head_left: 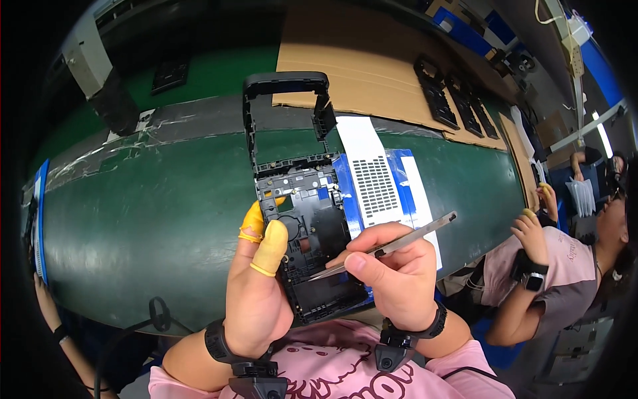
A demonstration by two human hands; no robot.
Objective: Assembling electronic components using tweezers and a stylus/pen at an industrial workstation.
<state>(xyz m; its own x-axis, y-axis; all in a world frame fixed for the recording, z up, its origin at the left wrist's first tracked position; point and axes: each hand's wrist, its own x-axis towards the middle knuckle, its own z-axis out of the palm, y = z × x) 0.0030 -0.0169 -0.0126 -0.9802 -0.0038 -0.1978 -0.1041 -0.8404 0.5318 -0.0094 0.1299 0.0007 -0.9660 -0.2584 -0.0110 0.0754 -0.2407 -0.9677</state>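
Observation:
A black plastic housing with an open frame at its far end is tilted up in front of me. My left hand, with yellow finger cots on two fingers, grips its left edge. Metal tweezers are pinched between the thumb and fingers of my right hand. Their tips reach over the lower part of the housing; whether they hold anything is too small to tell. Right of the housing lies a white sheet of small black rectangular pieces, on a blue board.
Several black frames lie on brown cardboard at the far right of the green table. A grey post stands far left, near a dark flat part. A co-worker sits at the right; another's arm shows at the left edge.

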